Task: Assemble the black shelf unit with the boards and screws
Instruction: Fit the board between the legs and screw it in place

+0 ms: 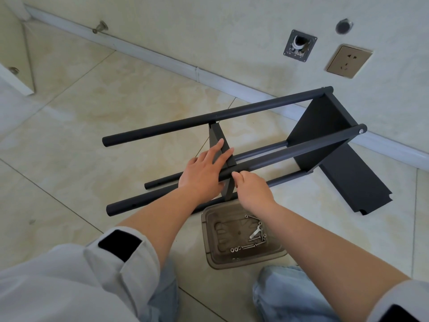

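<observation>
From my head view, my left hand (204, 168) lies flat against the middle board (219, 145) to steady it between the poles, while my right hand (251, 187) pinches something hidden at the near pole (290, 151), just beyond the screw tray (209, 231).

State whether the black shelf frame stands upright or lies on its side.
On its side. The frame's poles run level above the floor, and the fitted end board stands on edge.

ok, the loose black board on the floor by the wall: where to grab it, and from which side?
Probably the near notched end of the loose board, taken by its long edges from the person's right. It lies flat on the tiles, its far end tucked under the fitted end board, so that end is blocked. Both hands are busy at the middle board.
</observation>
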